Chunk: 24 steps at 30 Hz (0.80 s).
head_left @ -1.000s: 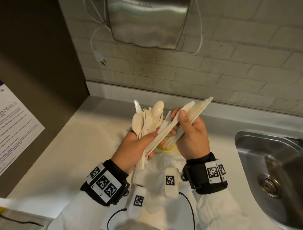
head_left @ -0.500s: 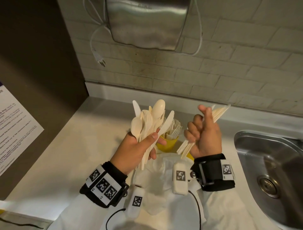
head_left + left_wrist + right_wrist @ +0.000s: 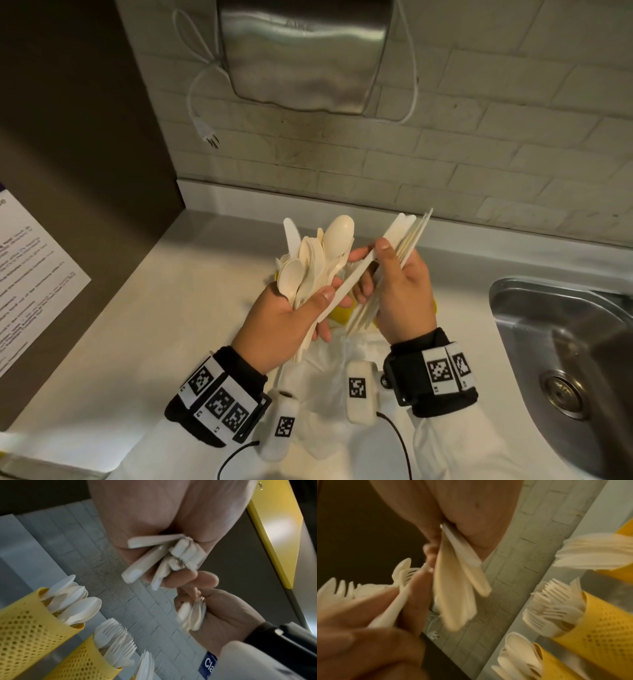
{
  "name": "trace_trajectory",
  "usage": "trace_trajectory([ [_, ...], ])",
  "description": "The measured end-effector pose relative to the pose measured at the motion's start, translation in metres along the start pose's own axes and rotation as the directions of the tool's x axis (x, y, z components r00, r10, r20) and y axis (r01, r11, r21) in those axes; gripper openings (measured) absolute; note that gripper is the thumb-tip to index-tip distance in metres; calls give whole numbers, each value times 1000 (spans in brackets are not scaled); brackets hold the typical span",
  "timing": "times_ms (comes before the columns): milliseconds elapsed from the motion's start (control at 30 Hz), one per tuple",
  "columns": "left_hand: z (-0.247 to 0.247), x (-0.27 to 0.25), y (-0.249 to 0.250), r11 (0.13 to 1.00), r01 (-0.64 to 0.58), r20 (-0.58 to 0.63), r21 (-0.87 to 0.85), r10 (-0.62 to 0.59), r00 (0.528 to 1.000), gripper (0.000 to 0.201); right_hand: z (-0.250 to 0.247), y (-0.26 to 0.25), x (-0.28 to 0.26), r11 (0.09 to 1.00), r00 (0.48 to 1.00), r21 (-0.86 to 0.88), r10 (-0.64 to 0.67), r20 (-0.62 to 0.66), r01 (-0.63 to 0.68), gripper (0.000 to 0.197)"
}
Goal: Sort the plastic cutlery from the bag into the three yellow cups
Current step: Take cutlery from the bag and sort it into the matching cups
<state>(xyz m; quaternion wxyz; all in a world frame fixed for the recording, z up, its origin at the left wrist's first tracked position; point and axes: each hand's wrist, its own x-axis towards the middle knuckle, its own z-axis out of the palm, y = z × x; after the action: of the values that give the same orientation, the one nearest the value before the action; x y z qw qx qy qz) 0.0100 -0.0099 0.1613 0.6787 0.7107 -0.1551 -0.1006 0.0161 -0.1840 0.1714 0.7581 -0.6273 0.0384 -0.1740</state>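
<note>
Head view shows our left hand clutching mixed cutlery above the worktop, right hand gripping knives; light, stiff, slippery, best pinched by handles.

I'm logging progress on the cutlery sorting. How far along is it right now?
Partly done. The spoon cup and the fork cup already hold cutlery, and a third cup holds flat pieces. In hand: the left hand grips a mixed bundle, and the right hand holds a stack of knives while pinching one more out of it. Left: dropping the knives and sorting the bundle.
</note>
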Motion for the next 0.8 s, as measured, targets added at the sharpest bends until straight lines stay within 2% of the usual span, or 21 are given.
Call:
trace_trajectory([
  [100,1,2,-2,1000,9,32,-5,-8,999,17,5,6,3,997,978,67,47,-203,-34,18],
  [167,0,2,-3,1000,-4,49,-2,4,999,16,3,4,8,975,939,212,130,-320,-63,12],
  [267,-1,2,-4,1000,-16,87,-17,18,996,14,-6,-7,16,844,914,536,247,-322,-39,7],
  [333,-3,2,-4,1000,-14,82,-3,14,997,15,-14,-16,22,809,932,588,215,-293,-2,4],
  [400,-4,2,-4,999,-14,71,51,10,997,15,-23,-26,24,896,962,439,57,-268,70,5],
  [467,-5,4,-5,996,-8,74,93,1,997,15,-27,-42,21,975,982,149,-150,-117,166,8],
  [533,-6,6,-6,993,-3,85,117,-7,996,17,-25,-56,15,940,959,-194,-266,100,281,21],
  [600,-6,6,-6,991,-3,95,133,-10,995,22,-19,-61,12,836,927,-406,-296,231,369,13],
  [667,-5,6,-5,990,-13,99,139,-1,995,22,-14,-56,10,795,918,-463,-305,254,392,4],
  [800,-7,5,-3,992,-21,92,124,9,996,20,-15,-43,9,845,948,-436,-242,206,310,11],
])
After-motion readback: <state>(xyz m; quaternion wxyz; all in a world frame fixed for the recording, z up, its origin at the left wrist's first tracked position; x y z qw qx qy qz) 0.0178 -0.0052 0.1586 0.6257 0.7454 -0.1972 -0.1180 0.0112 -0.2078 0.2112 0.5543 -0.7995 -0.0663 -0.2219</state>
